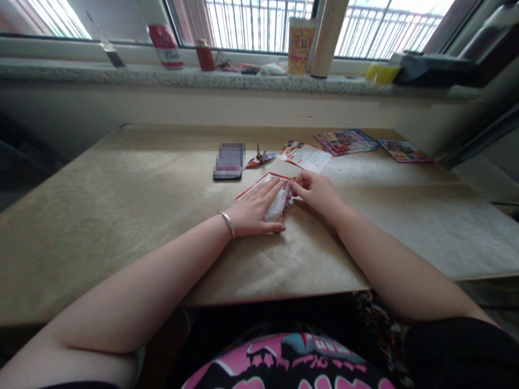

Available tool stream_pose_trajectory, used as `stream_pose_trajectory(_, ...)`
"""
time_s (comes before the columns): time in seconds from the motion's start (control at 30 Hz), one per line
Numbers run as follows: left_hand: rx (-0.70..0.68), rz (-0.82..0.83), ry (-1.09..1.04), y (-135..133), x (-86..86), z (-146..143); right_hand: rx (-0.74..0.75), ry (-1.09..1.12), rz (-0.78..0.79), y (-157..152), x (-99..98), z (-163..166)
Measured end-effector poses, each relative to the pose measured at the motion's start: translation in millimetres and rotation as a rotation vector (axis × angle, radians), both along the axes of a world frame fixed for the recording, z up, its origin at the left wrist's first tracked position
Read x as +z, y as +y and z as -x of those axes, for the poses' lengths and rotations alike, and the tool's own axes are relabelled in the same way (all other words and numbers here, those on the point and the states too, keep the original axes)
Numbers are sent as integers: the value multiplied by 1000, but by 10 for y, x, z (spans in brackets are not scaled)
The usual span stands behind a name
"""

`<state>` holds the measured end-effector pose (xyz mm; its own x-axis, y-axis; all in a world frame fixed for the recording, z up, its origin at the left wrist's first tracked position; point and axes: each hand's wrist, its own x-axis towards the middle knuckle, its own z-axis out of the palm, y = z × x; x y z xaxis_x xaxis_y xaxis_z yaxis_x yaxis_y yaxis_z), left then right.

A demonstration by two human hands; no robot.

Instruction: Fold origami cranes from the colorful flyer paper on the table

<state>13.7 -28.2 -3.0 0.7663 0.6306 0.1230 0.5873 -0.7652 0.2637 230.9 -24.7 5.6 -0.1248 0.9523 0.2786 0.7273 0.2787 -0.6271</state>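
A sheet of printed paper [277,207], white with a red border, lies on the table in front of me, its right side folded over to show a colourful strip. Flat across its left part rests my left hand [259,208], fingers stretched out and the thumb near the lower corner. My right hand [316,190] pinches the paper's right edge between thumb and bent fingers. Just beyond the sheet stands a small folded paper crane [260,158]. To the crane's left is a phone [229,161] with a blurred screen.
Loose printed sheets [310,156] and a stack of colourful leaflets [346,142] lie at the back right, with another leaflet pile [404,151] farther right. On the windowsill [243,81] stand a red can [165,47], a paper cup [300,47] and a cardboard tube [327,40].
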Motion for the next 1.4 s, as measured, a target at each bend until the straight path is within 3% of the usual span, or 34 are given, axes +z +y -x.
stream_pose_trajectory(0.43, 69, -28, 122, -38, -25, -55, 17, -66, 149, 70, -128, 3)
stream_pose_trajectory(0.8, -10, -84, 144, -69, 3, -39, -120, -100, 149, 151, -67, -140)
stream_pose_trajectory(1.03, -50, -105, 132, -107, -4, -52, -9, 26, 253, 231, -150, -230)
stream_pose_trajectory(1.4, -52, -108, 142, -92, -21, -48, -37, -100, 273, 255, -199, -219)
